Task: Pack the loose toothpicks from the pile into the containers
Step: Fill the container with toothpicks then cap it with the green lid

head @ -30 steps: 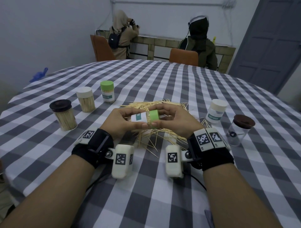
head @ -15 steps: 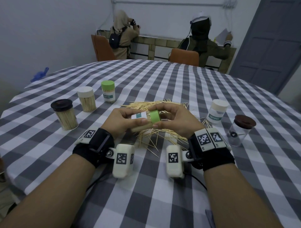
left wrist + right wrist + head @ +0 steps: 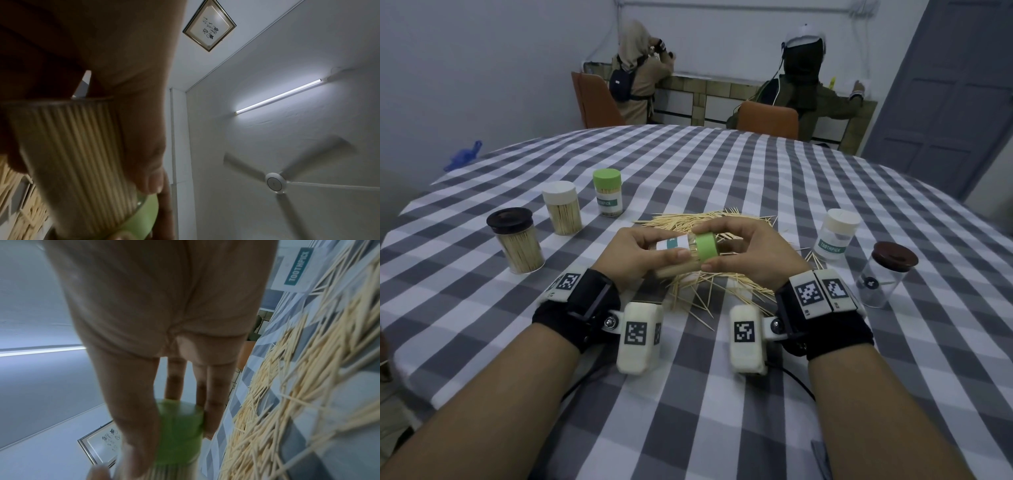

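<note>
Green cap [image 3: 705,245] now pushed further onto full container [image 3: 674,255], pinched by right hand [image 3: 753,255]; container body gripped by left hand [image 3: 631,258], held above toothpick pile [image 3: 722,291]. Probably closing finished soon; much pile remaining.

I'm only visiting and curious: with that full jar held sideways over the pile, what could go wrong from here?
1. The left hand grips the packed container sideways while the right hand pinches its green cap; if the cap isn't seated, toothpicks may slide out.
2. The loose toothpick pile lies just beneath, so spilled ones would mix in.
3. Either wrist could scatter the pile.
</note>
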